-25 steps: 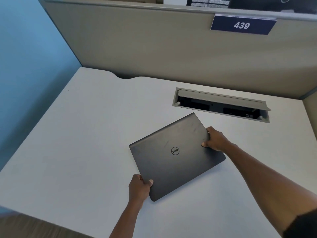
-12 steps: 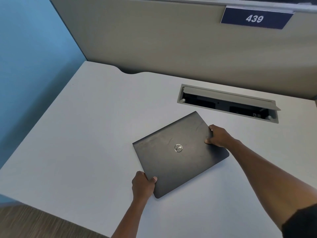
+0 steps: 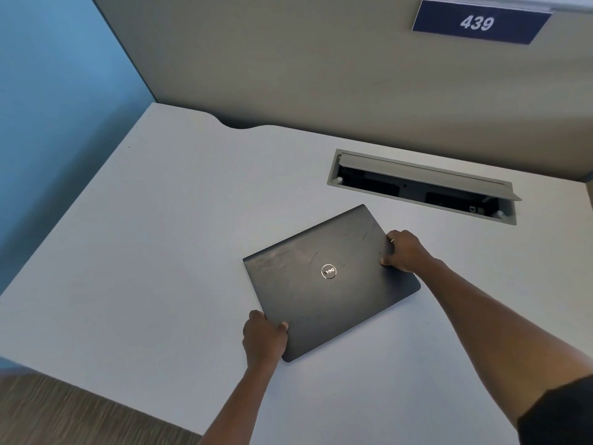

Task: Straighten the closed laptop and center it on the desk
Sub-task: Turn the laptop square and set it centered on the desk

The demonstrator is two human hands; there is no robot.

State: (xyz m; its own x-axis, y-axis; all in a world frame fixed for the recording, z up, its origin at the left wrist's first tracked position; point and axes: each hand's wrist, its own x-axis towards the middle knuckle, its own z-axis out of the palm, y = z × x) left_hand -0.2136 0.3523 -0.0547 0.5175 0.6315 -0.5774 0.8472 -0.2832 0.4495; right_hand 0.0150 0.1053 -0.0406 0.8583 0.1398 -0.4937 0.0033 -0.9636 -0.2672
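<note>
Laptop (image 3: 327, 281) between both grips, askew.

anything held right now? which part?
Yes: the closed laptop, flat on the desk. Left hand has a grip on its near-left corner, right hand on its right edge.

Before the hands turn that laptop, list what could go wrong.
1. The open cable hatch lies just beyond the laptop; a far corner could swing over its gap and dip in.
2. The left hand and right hand pinch only opposite edges, so the smooth lid may slip.
3. Dragging it across the desk might scuff its underside.
</note>
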